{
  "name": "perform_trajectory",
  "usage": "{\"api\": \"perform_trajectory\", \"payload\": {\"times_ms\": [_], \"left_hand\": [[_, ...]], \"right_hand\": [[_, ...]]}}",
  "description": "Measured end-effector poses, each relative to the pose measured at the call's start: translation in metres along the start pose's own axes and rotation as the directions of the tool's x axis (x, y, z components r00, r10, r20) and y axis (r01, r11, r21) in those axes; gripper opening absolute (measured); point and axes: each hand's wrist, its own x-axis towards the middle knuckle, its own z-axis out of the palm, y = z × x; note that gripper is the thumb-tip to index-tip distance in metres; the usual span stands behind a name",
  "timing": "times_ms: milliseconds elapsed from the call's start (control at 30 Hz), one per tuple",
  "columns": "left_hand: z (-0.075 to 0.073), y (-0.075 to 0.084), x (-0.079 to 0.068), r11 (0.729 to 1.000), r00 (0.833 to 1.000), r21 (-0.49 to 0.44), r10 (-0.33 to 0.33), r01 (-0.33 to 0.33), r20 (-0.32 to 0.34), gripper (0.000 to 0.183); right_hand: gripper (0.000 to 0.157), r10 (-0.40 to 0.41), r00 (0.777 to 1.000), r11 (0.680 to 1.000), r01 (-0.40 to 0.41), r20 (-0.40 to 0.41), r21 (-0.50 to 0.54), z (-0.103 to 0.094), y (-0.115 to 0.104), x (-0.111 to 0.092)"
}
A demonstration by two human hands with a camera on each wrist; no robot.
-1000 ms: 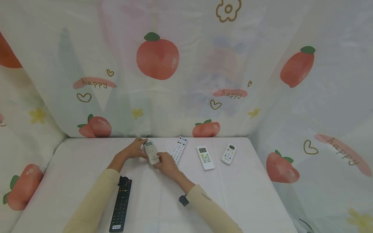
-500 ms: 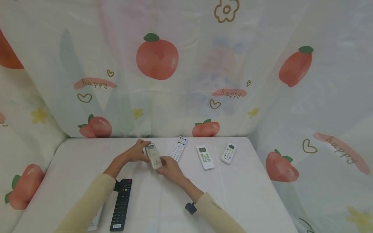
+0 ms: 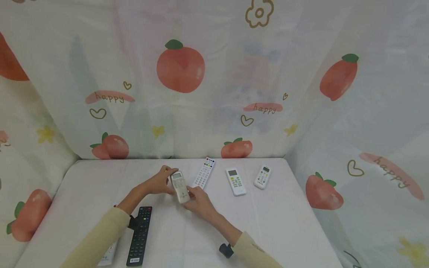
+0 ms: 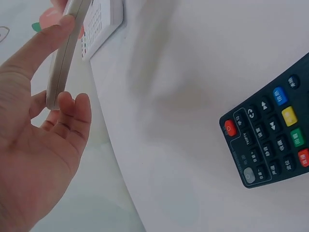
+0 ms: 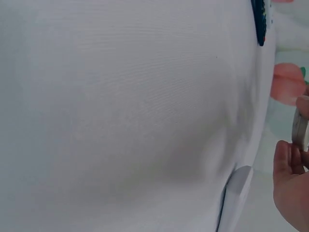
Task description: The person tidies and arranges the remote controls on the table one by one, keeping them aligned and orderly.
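A pale remote control with a small screen at its top is held up between both hands, its button side facing the head camera. My left hand pinches its upper end from the left. My right hand grips its lower right edge. In the left wrist view the remote shows edge-on between the thumb and fingers of the left hand. The right wrist view catches only part of the right hand and a sliver of the remote at the frame's edge.
A long black remote lies by the left forearm, and a white one is partly hidden under that sleeve. Beyond the right hand lie a long white remote and two shorter white remotes on the white table. A printed curtain stands behind.
Both hands have drawn the pale remote slightly right and nearer the body. The left sleeve has shifted left, uncovering part of a white remote beside the black one.
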Motion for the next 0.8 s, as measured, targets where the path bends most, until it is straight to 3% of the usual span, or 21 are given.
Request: {"api": "perform_trajectory", "payload": {"times_ms": [367,533,800], "left_hand": [[0.009,0.004,-0.016,0.999,0.999,-0.012,0.037,-0.037,0.001,0.096],[0.014,0.005,-0.022,0.999,0.999,-0.019,0.029,-0.029,0.029,0.095],[0.022,0.008,-0.030,0.997,0.994,-0.025,0.070,-0.069,0.078,0.095]], "right_hand": [[0.068,-0.083,0.997,0.994,0.083,-0.002,0.075,0.000,0.004,-0.025],[0.072,-0.056,0.998,0.996,0.055,0.016,0.074,0.001,0.003,-0.036],[0.087,-0.014,0.999,0.994,0.008,0.053,0.107,0.007,0.002,-0.045]]}}
